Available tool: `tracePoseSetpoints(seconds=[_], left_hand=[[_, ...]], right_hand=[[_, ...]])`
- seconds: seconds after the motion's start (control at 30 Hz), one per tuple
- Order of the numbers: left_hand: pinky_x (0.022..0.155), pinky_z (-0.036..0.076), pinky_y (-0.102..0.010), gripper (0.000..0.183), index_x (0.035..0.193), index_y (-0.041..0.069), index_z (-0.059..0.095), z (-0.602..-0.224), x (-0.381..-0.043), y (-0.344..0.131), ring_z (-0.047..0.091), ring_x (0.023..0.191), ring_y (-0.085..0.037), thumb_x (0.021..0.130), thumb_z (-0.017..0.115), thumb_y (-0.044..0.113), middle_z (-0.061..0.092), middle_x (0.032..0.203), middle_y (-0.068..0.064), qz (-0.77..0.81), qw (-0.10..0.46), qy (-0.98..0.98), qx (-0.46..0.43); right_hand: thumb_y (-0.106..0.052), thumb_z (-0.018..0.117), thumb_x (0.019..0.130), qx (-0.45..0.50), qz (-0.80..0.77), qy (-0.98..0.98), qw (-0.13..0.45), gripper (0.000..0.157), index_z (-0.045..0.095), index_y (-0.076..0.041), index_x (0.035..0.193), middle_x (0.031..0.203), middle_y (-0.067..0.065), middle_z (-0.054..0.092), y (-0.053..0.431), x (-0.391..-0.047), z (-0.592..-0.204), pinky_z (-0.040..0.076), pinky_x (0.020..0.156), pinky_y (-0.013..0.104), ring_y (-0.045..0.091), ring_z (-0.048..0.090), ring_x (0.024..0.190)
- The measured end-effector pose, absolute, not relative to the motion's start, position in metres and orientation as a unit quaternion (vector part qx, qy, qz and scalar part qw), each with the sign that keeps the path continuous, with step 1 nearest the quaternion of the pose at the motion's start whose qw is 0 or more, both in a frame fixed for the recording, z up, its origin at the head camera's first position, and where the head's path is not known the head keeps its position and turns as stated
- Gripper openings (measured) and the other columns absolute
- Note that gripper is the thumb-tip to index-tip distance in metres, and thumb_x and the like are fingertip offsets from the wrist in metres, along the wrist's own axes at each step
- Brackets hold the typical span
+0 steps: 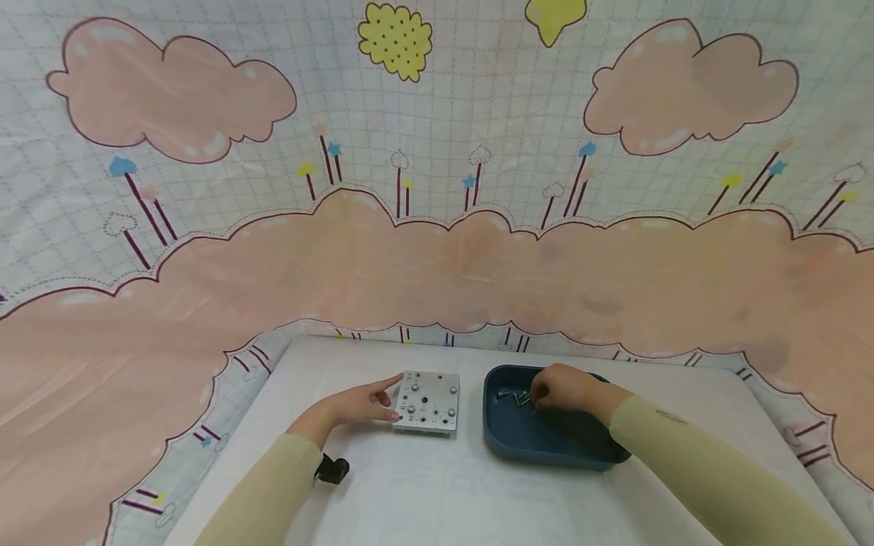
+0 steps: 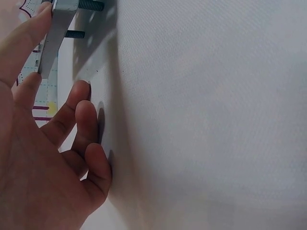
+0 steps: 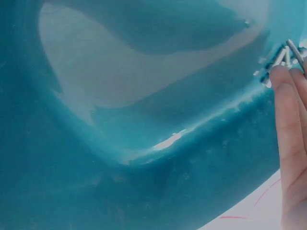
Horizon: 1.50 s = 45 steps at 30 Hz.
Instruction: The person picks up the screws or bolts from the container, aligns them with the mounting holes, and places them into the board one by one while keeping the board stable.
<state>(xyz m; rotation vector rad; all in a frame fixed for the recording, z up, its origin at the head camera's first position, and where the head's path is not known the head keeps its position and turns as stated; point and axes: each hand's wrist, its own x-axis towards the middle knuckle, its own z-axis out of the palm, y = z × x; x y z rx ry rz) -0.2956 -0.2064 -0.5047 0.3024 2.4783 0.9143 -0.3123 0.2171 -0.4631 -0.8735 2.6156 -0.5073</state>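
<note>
I take this to be the fetching step: my right hand [image 1: 565, 388] is down in the tray [image 1: 546, 458], fingers bent and bunched, with the tips against the loose screws [image 1: 523, 398]. Whether I have one pinched yet, I cannot tell; the fingertips and the metal run together at the edge of the right wrist view. My left hand [image 1: 356, 404] grips the plate [image 1: 431, 393] by its left edge, index finger at the far corner and thumb at the near one, the remaining fingers bent in and clear of it.

The plate lies on the table [image 1: 382, 500] to the left of the tray, with a narrow gap between them, so it sits between my two hands: touching the left, well apart from the right. Several screw heads [image 1: 415, 387] show on its face, and threaded ends [image 2: 91, 5] stick out underneath. Other holes look bare.

As I judge it, the next move calls for a single screw drawn out of the little heap, lifted over the tray's left wall and brought across to a bare hole. My left hand should hold the plate steady meanwhile; those threaded ends could make it rock.
</note>
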Motion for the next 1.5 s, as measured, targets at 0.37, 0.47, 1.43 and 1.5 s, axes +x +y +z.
tracePoseSetpoints(seconds=[0.37, 0.47, 1.43, 1.5], left_hand=[[0.096, 0.036, -0.049, 0.093, 0.157, 0.031, 0.028, -0.505, -0.297, -0.207, 0.048, 0.105, -0.023, 0.081, 0.081, 0.041, 0.056, 0.113, 0.0, 0.34, 0.243, 0.901, 0.114], [0.096, 0.036, -0.048, 0.094, 0.157, 0.031, 0.029, -0.506, -0.296, -0.206, 0.048, 0.104, -0.022, 0.081, 0.082, 0.039, 0.056, 0.112, 0.0, 0.341, 0.243, 0.901, 0.112], [0.094, 0.037, -0.047, 0.097, 0.158, 0.031, 0.027, -0.51, -0.297, -0.206, 0.048, 0.102, -0.022, 0.08, 0.081, 0.045, 0.054, 0.111, 0.001, 0.328, 0.234, 0.908, 0.115], [0.095, 0.037, -0.047, 0.097, 0.158, 0.031, 0.026, -0.51, -0.298, -0.205, 0.048, 0.102, -0.021, 0.08, 0.081, 0.045, 0.054, 0.112, 0.001, 0.327, 0.236, 0.908, 0.117]], right_hand=[[-0.016, 0.072, 0.092, -0.304, -0.193, 0.922, 0.139, 0.011, 0.079, -0.011, 0.098, 0.088, -0.01, 0.069, 0.218, -0.31, -0.453, 0.052, 0.073, 0.029, 0.006, 0.06, 0.077], [-0.017, 0.072, 0.092, -0.292, -0.201, 0.925, 0.134, 0.012, 0.079, -0.011, 0.099, 0.09, -0.009, 0.07, 0.218, -0.309, -0.45, 0.051, 0.073, 0.029, 0.006, 0.06, 0.079], [-0.028, 0.069, 0.095, -0.241, -0.254, 0.925, 0.145, 0.019, 0.076, -0.018, 0.109, 0.092, 0.001, 0.072, 0.136, -0.327, -0.414, 0.052, 0.072, 0.03, 0.021, 0.067, 0.082], [-0.027, 0.069, 0.095, -0.24, -0.256, 0.925, 0.144, 0.018, 0.076, -0.018, 0.108, 0.092, -0.003, 0.071, 0.127, -0.329, -0.415, 0.052, 0.072, 0.029, 0.017, 0.067, 0.082]])
